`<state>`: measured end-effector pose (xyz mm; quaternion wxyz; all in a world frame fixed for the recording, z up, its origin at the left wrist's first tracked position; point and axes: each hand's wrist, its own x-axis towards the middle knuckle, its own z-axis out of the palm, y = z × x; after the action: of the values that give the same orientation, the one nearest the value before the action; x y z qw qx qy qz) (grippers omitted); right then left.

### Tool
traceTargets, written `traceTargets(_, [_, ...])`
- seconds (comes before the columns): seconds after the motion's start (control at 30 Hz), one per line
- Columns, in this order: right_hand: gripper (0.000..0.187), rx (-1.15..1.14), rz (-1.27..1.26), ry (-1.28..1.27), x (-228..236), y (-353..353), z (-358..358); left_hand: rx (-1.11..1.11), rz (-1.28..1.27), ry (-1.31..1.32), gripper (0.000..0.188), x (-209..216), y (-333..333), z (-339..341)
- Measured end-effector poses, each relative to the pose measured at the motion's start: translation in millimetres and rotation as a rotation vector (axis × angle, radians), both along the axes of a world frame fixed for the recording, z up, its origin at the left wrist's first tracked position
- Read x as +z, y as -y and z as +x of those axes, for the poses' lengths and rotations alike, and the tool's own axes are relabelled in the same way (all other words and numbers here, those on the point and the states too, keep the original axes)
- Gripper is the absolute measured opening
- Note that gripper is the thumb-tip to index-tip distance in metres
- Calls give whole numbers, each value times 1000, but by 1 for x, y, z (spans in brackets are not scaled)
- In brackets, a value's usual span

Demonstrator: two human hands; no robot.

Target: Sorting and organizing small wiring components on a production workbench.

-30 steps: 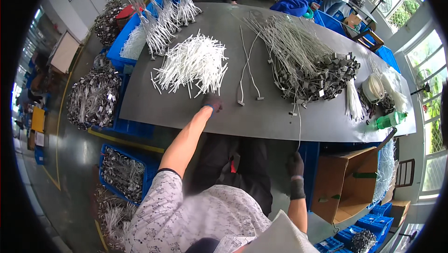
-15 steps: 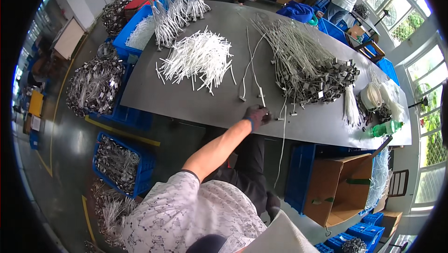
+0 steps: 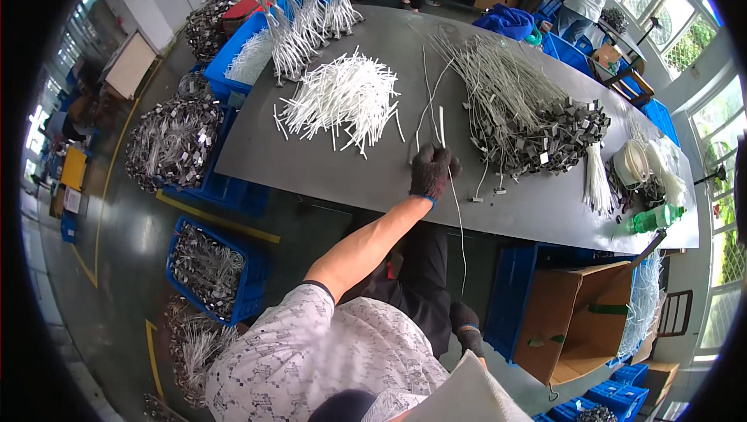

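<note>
My left hand (image 3: 433, 171), in a dark knitted glove, is at the table's near edge with its fingers curled. A short white tube (image 3: 441, 126) sticks up from them. A thin pale cable (image 3: 461, 235) runs from beside this hand over the edge, down toward my right hand (image 3: 465, 319). That hand, also gloved, hangs low by my leg; its fingers are too unclear to read. Two thin cables (image 3: 426, 84) stretch away across the table beyond my left hand. To the right lies another small grey connector (image 3: 476, 199) on a cable.
A pile of white tubes (image 3: 342, 99) lies left on the grey table (image 3: 311, 177). A heap of cables with dark connectors (image 3: 537, 138) covers the right. Further right are a white tape roll (image 3: 630, 164) and a green bottle (image 3: 657, 218). A cardboard box (image 3: 572, 321) stands below.
My left hand has moved forward on the table, and the white tube now points farther ahead. My right hand has risen slightly into fuller view. The whole view has shifted a little.
</note>
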<state>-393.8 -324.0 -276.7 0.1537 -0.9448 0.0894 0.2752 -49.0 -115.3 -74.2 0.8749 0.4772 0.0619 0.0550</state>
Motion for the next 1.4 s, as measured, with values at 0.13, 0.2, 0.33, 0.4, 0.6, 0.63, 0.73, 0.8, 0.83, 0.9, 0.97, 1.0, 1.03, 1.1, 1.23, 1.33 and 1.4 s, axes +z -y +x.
traceTargets(0.13, [24,106,-28,-109,-14,17,-13,-574,317,-115,17,-23,-9,-1])
traceTargets(0.2, [25,232,26,-114,-22,32,-13,-449,228,-90,20,-28,4,2])
traceTargets(0.33, [22,-233,570,654,118,-42,105,-465,482,7,27,-39,16,-16])
traceTargets(0.4, [29,-385,767,787,180,-66,156,-565,728,92,32,-47,23,-42])
traceTargets(0.6, [58,-433,824,815,122,-71,237,-492,615,16,31,-39,4,-72])
traceTargets(0.63, [56,-404,802,873,115,-77,242,-485,614,5,31,-41,1,-70])
traceTargets(0.73, [53,-516,863,798,92,-83,269,-346,580,77,26,-46,-4,-56])
traceTargets(0.8, [46,-410,861,809,108,-87,284,-509,567,-99,26,-53,-16,-32])
traceTargets(0.83, [45,-553,946,545,160,-102,290,-481,569,-123,26,-59,-28,-22])
traceTargets(0.9, [46,-582,607,504,184,-92,294,-530,515,-82,32,-55,-33,3])
traceTargets(0.97, [45,-530,292,656,178,-81,297,-559,741,-36,35,-82,-54,45])
traceTargets(1.0, [44,-476,-31,794,173,-74,297,-595,967,11,39,-92,-63,64])
traceTargets(1.03, [40,-488,-110,789,161,-62,295,-554,1154,27,42,-81,-64,75])
traceTargets(1.1, [39,-476,-63,689,125,-36,300,-414,1406,-15,44,-74,-71,103])
traceTargets(1.23, [33,-445,-97,560,124,-47,307,-103,1691,-277,36,-95,-92,146])
traceTargets(1.33, [28,-589,137,547,91,-21,291,-228,1708,-397,38,-98,-92,165])
traceTargets(1.4, [23,-682,389,487,71,-1,274,-238,1726,-370,33,-116,-102,173])
